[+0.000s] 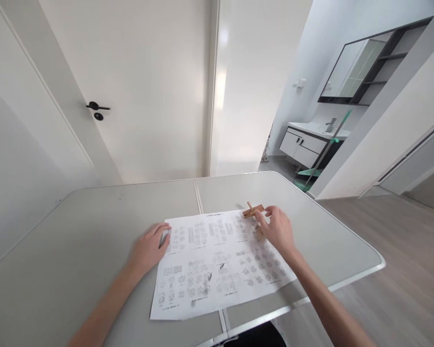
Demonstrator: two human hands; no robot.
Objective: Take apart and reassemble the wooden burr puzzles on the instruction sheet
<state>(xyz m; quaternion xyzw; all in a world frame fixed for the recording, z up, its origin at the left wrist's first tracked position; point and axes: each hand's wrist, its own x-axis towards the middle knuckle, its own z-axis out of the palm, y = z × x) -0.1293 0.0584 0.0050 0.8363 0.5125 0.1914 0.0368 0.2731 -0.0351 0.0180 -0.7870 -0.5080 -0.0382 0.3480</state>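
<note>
A white printed sheet [202, 299] with rows of small grey diagrams lies on the table, a few dark smudges or torn spots on its lower half. My left hand [152, 246] rests at its upper left edge, fingers laid out over the margin. At the upper right corner, my right hand [279, 230] has its thumb and forefinger at a small brown wooden piece [259, 208], a flat bar crossed by a short stick [250, 206]. Beside the palm lies a lighter wooden bit [258, 233], partly hidden by the hand, its shape unclear.
The grey folding table [75, 231] has a metal rim and a centre seam. Behind it stands a white door [148, 86] with a black handle [98, 107]. Off to the right are a washbasin cabinet [304, 144], a mirror [358, 62] and a green-handled broom [329, 147].
</note>
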